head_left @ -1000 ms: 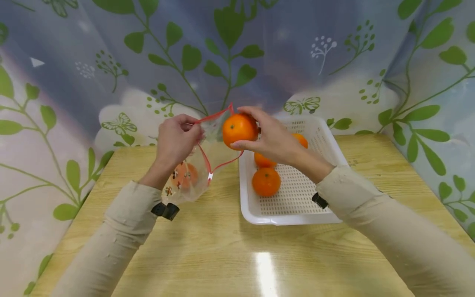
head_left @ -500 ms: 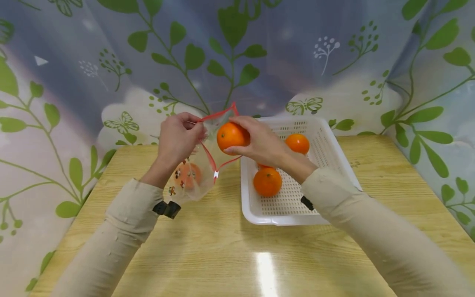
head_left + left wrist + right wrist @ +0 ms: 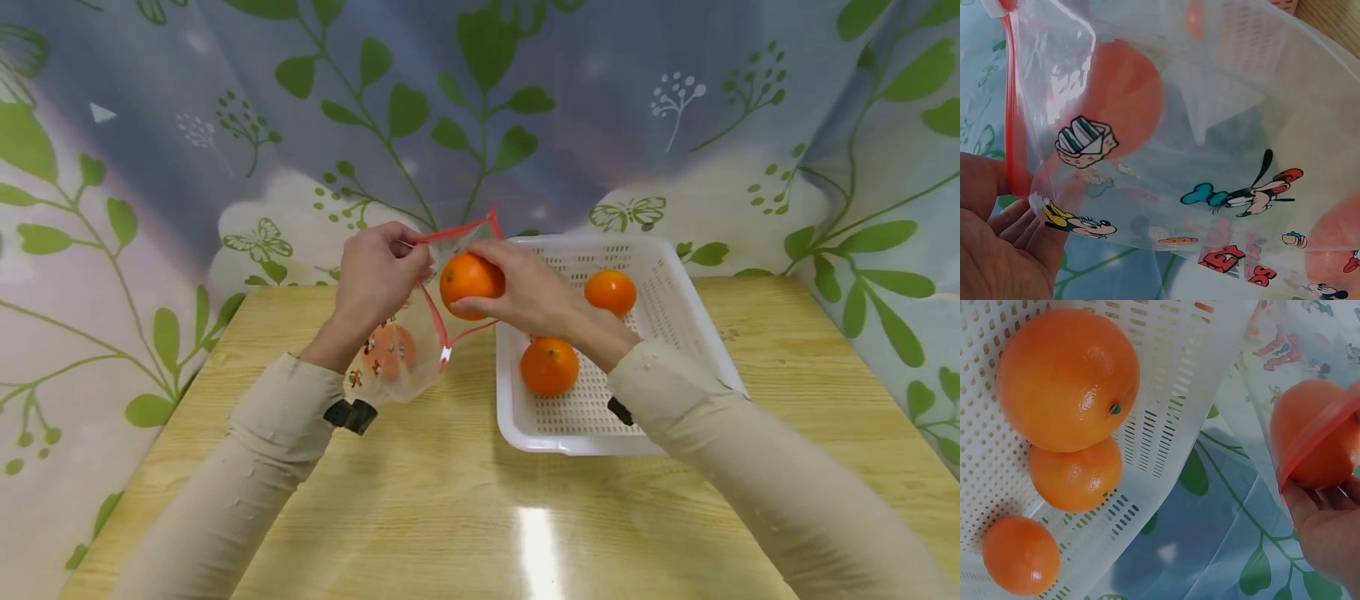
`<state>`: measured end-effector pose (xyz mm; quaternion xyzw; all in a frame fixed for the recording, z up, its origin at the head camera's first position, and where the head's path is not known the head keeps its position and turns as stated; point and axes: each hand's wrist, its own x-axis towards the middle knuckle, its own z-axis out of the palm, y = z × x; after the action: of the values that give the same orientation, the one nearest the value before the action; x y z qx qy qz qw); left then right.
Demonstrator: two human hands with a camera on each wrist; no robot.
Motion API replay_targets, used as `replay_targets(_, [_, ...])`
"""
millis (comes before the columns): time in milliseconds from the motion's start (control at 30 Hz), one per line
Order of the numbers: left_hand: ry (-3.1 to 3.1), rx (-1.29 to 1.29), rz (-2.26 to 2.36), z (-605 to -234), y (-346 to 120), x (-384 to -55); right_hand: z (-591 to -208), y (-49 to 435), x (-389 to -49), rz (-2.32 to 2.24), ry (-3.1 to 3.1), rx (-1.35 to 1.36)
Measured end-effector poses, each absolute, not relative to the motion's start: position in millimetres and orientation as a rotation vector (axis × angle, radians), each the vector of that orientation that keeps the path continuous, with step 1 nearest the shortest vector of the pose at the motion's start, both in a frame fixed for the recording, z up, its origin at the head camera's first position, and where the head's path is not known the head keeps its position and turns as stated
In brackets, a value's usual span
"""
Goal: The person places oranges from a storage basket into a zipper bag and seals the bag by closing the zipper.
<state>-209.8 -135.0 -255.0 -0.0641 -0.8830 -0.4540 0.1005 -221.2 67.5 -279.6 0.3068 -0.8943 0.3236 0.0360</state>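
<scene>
My left hand [image 3: 378, 268] pinches the red zip edge of a clear plastic zip bag [image 3: 420, 379] printed with cartoon figures, its mouth spread apart. In my right hand [image 3: 525, 287] is an orange [image 3: 470, 286], gripped between thumb and fingers right at the bag's mouth. The right wrist view shows this orange [image 3: 1310, 437] partly behind the red zip strip. Another orange [image 3: 392, 350] lies low inside the bag and shows through the plastic. Through the film in the left wrist view, the held orange [image 3: 1125, 100] appears near the red edge.
A white perforated basket [image 3: 510, 417] stands on the wooden table [image 3: 435, 508], under my right forearm. Inside are a near orange [image 3: 550, 367], a far orange [image 3: 611, 292] and a third orange [image 3: 1075, 475], which my right hand mostly hides in the head view. A leaf-patterned curtain [image 3: 585, 125] hangs behind.
My right hand has brought the orange slightly left and down into the bag's mouth. The far orange in the basket has come out from behind the arm. My left hand keeps its pinch.
</scene>
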Motion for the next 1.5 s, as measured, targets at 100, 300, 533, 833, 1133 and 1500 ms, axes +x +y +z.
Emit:
replay_targets(100, [-2.613,-0.157,-1.341,-256.0,-135.1,-210.7,-278.6,67.8,-219.7,0.986,-2.785,0.942])
replay_targets(300, [-2.61,-0.141,-1.374,-259.3,-135.7,-212.2,-278.4,68.8,-216.1,1.079,-2.848,0.919])
replay_targets(533, [-2.575,-0.148,-1.39,-260.2,-133.6,-214.3,-274.2,70.0,-213.7,1.13,-2.838,0.954])
replay_targets(833, [-2.559,-0.139,-1.381,-259.7,-132.3,-214.2,-268.9,69.2,-208.7,1.085,-2.882,1.032])
replay_targets(1133, [-2.54,-0.156,-1.333,-259.5,-124.7,-214.7,-262.0,80.2,-203.6,1.179,-2.921,1.152])
replay_targets(1500, [-2.545,-0.188,-1.33,-264.9,-126.0,-215.8,-258.6,118.9,-198.9,1.213,-2.834,0.895])
